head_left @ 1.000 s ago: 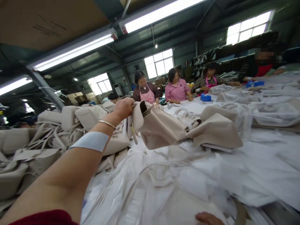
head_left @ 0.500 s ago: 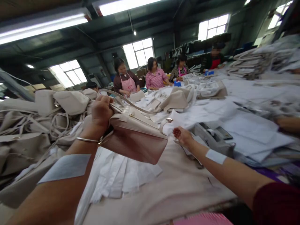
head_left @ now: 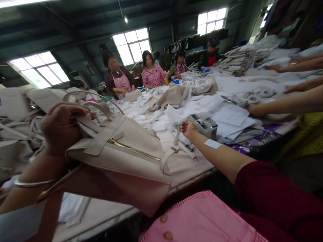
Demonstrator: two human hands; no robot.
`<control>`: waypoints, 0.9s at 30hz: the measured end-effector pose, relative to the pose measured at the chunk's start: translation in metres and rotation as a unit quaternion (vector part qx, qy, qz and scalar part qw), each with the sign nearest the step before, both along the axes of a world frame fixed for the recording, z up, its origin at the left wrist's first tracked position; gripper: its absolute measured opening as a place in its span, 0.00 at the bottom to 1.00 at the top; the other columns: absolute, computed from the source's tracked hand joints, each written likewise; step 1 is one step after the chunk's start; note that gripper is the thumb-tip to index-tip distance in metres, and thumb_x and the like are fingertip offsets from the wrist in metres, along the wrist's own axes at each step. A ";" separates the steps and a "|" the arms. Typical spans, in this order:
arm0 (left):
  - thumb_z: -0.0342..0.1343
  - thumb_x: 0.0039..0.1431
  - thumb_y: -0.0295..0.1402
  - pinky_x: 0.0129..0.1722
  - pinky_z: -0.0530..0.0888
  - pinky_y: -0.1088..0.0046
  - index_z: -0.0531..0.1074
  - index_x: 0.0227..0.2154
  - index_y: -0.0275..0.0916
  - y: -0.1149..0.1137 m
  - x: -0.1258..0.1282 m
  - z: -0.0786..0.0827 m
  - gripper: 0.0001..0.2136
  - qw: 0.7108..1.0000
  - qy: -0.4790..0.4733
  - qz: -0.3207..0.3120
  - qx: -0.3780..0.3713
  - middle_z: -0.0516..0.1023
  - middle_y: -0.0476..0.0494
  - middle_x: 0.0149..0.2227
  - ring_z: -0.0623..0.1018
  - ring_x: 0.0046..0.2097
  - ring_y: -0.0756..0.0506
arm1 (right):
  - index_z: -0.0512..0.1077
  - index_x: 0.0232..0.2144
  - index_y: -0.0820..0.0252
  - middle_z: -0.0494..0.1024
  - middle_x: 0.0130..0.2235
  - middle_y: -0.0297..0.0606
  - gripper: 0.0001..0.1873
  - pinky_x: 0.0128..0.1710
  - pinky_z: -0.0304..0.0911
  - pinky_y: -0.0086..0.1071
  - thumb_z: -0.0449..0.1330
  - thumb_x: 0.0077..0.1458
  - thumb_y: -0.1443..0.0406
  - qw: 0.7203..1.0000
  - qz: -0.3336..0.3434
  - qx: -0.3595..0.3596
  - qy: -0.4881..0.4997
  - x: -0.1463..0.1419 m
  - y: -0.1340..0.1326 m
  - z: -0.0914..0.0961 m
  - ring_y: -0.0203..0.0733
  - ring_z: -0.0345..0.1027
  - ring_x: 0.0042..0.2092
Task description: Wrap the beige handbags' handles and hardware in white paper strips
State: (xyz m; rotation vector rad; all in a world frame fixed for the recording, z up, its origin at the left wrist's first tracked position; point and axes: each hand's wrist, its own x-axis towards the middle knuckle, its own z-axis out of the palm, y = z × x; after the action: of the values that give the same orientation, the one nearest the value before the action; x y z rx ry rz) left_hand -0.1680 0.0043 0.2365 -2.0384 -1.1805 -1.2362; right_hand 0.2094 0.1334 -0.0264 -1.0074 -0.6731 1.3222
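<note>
A beige handbag [head_left: 131,164] with a gold zipper hangs tilted in front of me. My left hand [head_left: 63,126] is wrapped round its handles and lifts it above the table edge. My right hand [head_left: 188,129] is stretched forward, its fingers curled in. It is beside a grey tape dispenser [head_left: 205,124], over some pale strips [head_left: 186,145] on the table; whether anything is inside the fingers is hidden.
Beige bags [head_left: 15,104] are piled at the left. White sheets [head_left: 232,117] and a stack of beige pieces [head_left: 237,60] cover the table [head_left: 188,173]. Several co-workers stand across it; a co-worker's forearm [head_left: 285,102] reaches in from the right.
The handbag has come nearer and lower left with my left hand, its zipper side turning up. My view has swung right. My right hand is now close to the tape dispenser, fingers still curled.
</note>
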 end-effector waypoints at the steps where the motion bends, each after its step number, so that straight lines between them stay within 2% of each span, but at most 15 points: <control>1: 0.62 0.50 0.37 0.46 0.73 0.56 0.72 0.32 0.48 -0.003 0.004 -0.002 0.07 1.000 -0.002 -0.016 -0.012 0.77 0.47 0.36 0.77 0.42 0.39 | 0.61 0.23 0.58 0.64 0.15 0.29 0.17 0.18 0.47 0.24 0.49 0.65 0.62 1.000 0.002 -0.007 -0.012 0.003 -0.004 0.002 0.29 0.51 0.18; 5: 0.65 0.48 0.35 0.43 0.74 0.56 0.72 0.32 0.47 0.006 0.015 -0.020 0.09 0.995 -0.012 -0.094 -0.035 0.76 0.46 0.36 0.77 0.39 0.40 | 0.68 0.22 0.63 0.67 0.16 0.29 0.10 0.20 0.48 0.23 0.59 0.55 0.71 0.996 0.060 -0.009 -0.069 0.005 -0.037 0.002 0.28 0.53 0.20; 8: 0.66 0.48 0.34 0.38 0.75 0.61 0.70 0.30 0.45 0.026 0.030 -0.041 0.09 0.987 -0.038 -0.152 -0.043 0.75 0.48 0.34 0.77 0.36 0.43 | 0.74 0.27 0.65 0.74 0.23 0.33 0.03 0.24 0.55 0.23 0.64 0.52 0.69 0.987 0.137 0.007 -0.086 -0.008 -0.071 -0.004 0.31 0.62 0.25; 11: 0.65 0.50 0.34 0.35 0.75 0.66 0.68 0.29 0.43 0.050 0.054 -0.063 0.10 0.976 -0.078 -0.197 -0.048 0.74 0.49 0.32 0.76 0.34 0.46 | 0.75 0.41 0.61 0.80 0.34 0.38 0.15 0.32 0.65 0.29 0.59 0.58 0.56 0.977 0.202 0.025 -0.060 -0.027 -0.091 -0.008 0.38 0.71 0.34; 14: 0.64 0.52 0.36 0.36 0.75 0.69 0.67 0.29 0.42 0.074 0.070 -0.078 0.10 0.972 -0.093 -0.210 -0.042 0.74 0.48 0.33 0.76 0.34 0.47 | 0.74 0.45 0.59 0.81 0.39 0.40 0.24 0.41 0.68 0.36 0.54 0.59 0.48 0.964 0.262 0.042 0.021 -0.032 -0.093 -0.002 0.44 0.73 0.40; 16: 0.62 0.55 0.36 0.41 0.75 0.68 0.68 0.31 0.41 0.091 0.065 -0.083 0.08 0.978 -0.068 -0.194 -0.035 0.75 0.46 0.35 0.76 0.38 0.47 | 0.74 0.45 0.59 0.81 0.41 0.41 0.24 0.42 0.68 0.35 0.60 0.54 0.50 0.963 0.260 0.051 0.045 -0.023 -0.094 0.006 0.45 0.73 0.42; 18: 0.56 0.59 0.34 0.50 0.73 0.65 0.71 0.36 0.40 0.107 0.047 -0.085 0.04 0.986 0.014 -0.151 -0.062 0.75 0.41 0.44 0.75 0.47 0.45 | 0.73 0.48 0.58 0.80 0.45 0.40 0.24 0.42 0.67 0.33 0.64 0.50 0.55 0.971 0.228 0.062 0.033 -0.008 -0.101 0.016 0.45 0.73 0.43; 20: 0.51 0.61 0.28 0.57 0.68 0.59 0.72 0.45 0.39 0.118 0.021 -0.089 0.11 0.981 0.116 -0.072 -0.138 0.67 0.35 0.59 0.69 0.58 0.41 | 0.71 0.52 0.56 0.78 0.48 0.41 0.27 0.42 0.67 0.33 0.65 0.50 0.57 0.976 0.205 0.081 0.002 0.004 -0.115 0.023 0.45 0.72 0.45; 21: 0.50 0.60 0.26 0.59 0.66 0.57 0.71 0.48 0.38 0.120 0.007 -0.092 0.14 0.969 0.156 -0.024 -0.189 0.61 0.34 0.63 0.66 0.62 0.38 | 0.70 0.54 0.55 0.78 0.47 0.41 0.28 0.42 0.67 0.34 0.65 0.51 0.57 0.974 0.205 0.088 -0.025 0.008 -0.125 0.024 0.45 0.72 0.45; 22: 0.51 0.58 0.26 0.59 0.65 0.56 0.71 0.50 0.38 0.120 -0.005 -0.096 0.16 0.953 0.183 0.024 -0.239 0.58 0.34 0.66 0.64 0.63 0.36 | 0.70 0.54 0.55 0.79 0.45 0.41 0.28 0.41 0.67 0.34 0.65 0.51 0.57 0.971 0.212 0.094 -0.063 0.010 -0.134 0.024 0.44 0.72 0.43; 24: 0.54 0.56 0.28 0.59 0.65 0.55 0.73 0.49 0.37 0.111 -0.021 -0.111 0.17 0.925 0.191 0.099 -0.313 0.61 0.33 0.64 0.66 0.62 0.34 | 0.71 0.53 0.57 0.80 0.40 0.40 0.27 0.39 0.67 0.35 0.65 0.51 0.57 0.956 0.224 0.098 -0.160 0.008 -0.152 0.020 0.43 0.72 0.39; 25: 0.55 0.55 0.30 0.59 0.66 0.56 0.74 0.48 0.37 0.101 -0.026 -0.120 0.17 0.917 0.180 0.114 -0.338 0.65 0.33 0.62 0.68 0.60 0.34 | 0.73 0.51 0.57 0.80 0.39 0.40 0.26 0.39 0.67 0.35 0.65 0.51 0.57 0.947 0.223 0.096 -0.212 0.005 -0.159 0.016 0.43 0.72 0.39; 27: 0.55 0.56 0.36 0.59 0.67 0.58 0.75 0.48 0.36 0.073 -0.028 -0.140 0.17 0.915 0.132 0.099 -0.367 0.71 0.33 0.57 0.71 0.58 0.36 | 0.76 0.47 0.59 0.80 0.41 0.42 0.22 0.45 0.66 0.38 0.64 0.52 0.55 0.931 0.198 0.090 -0.292 0.000 -0.167 0.007 0.45 0.72 0.43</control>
State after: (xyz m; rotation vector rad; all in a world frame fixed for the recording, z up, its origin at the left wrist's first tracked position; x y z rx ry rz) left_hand -0.1965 0.0769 0.0961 -2.3964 -1.8389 -0.4060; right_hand 0.2098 -0.0333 -0.0197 -1.1583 -1.4886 1.2659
